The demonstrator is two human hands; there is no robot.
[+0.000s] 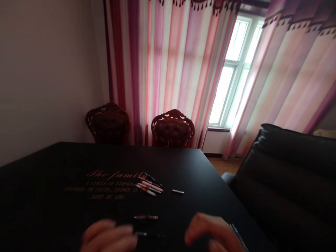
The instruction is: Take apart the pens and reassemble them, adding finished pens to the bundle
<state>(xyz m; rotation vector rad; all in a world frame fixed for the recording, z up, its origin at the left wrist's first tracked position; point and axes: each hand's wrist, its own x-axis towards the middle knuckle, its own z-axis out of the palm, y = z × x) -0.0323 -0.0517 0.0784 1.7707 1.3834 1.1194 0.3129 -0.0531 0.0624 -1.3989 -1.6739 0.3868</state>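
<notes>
At the bottom of the view my left hand (109, 236) is blurred, its fingers curled together. A thin dark pen refill (150, 234) with a paler end reaches rightward from those fingertips; the grip itself is hidden. My right hand (211, 231) is to the right, bent at the fingers, with a gap between them and nothing visible inside. Just beyond the refill a dark patterned pen barrel (146, 217) lies on the black table (178, 210). Farther off rests a short white pen piece (177, 191).
Several pens (149, 185) lie in a loose bunch over the table's printed lettering (105, 197). Two carved chairs (173, 131) stand at the far edge, before striped curtains (168, 70). A black leather chair (291, 175) is close on the right.
</notes>
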